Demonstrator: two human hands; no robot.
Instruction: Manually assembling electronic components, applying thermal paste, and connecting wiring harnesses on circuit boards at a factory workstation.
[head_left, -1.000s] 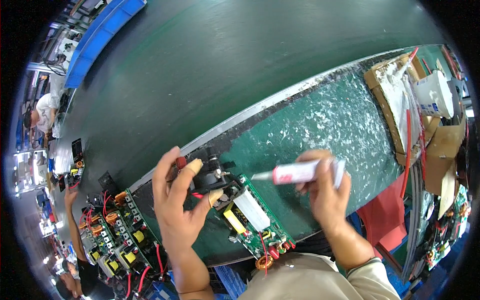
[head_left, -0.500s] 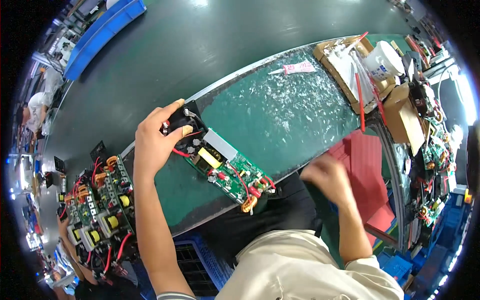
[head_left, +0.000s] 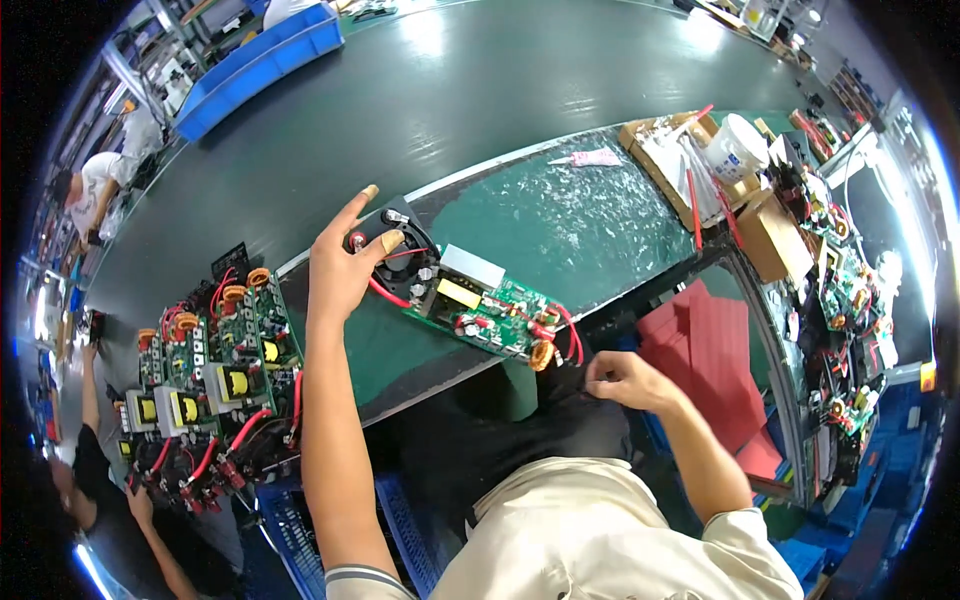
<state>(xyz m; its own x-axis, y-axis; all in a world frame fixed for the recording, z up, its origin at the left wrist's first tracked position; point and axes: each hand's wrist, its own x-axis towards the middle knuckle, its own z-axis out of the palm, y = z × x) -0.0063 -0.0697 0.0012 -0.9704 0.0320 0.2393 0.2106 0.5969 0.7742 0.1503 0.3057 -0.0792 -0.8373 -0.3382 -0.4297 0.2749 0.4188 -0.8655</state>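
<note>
A green circuit board (head_left: 510, 300) with a grey heat sink, yellow transformer, red wires and a copper coil lies slantwise on the bench. Its right end juts over the near edge. At its left end is a black fan panel (head_left: 408, 262). My left hand (head_left: 342, 268) grips this panel, thumb across its face and index finger stretched past it; the other fingers are hidden. My right hand (head_left: 628, 382) hovers above my lap, just right of the board's looped red wires (head_left: 574, 335). Its fingers are curled together, and whatever they may hold is hidden.
Several similar boards (head_left: 215, 350) stand at left. A white-smeared green bench (head_left: 560, 220) carries a tube (head_left: 588, 158), a cardboard tray (head_left: 640, 140) and a white bucket (head_left: 737, 148). Red sheets (head_left: 700, 350) lie at right, a blue bin (head_left: 260, 70) far left. A co-worker's arm (head_left: 150, 525) shows lower left.
The board has turned, its right end swinging away from me, with my left hand still on the fan panel. My right hand, blurred before, has come lower and curled its fingers. The view has shifted.
</note>
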